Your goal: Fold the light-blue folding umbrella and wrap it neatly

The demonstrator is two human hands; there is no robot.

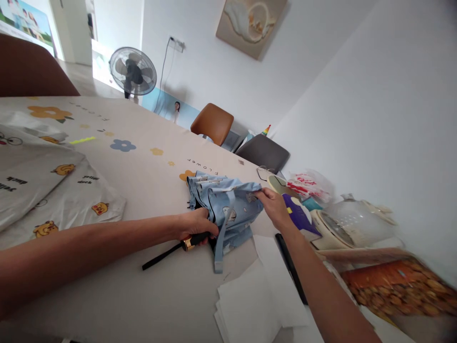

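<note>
A collapsed light blue umbrella [228,205] with a white cartoon print lies across the table in front of me, its folds loose and bunched. My left hand [200,224] is closed round its black handle, near the lower folds. From the handle's gold-coloured end [188,244] a black wrist strap trails to the left. At the right side of the canopy, my right hand [273,202] pinches the edge of the fabric. A blue closing band [219,252] hangs down over the front of the folds.
White paper sheets [246,305] lie near the front, beside a long black object [291,267]. A printed plastic sheet [78,190] covers the left. Glasses [266,172], a purple packet [300,216], a pale appliance [335,226] and a snack bag [403,286] crowd the right.
</note>
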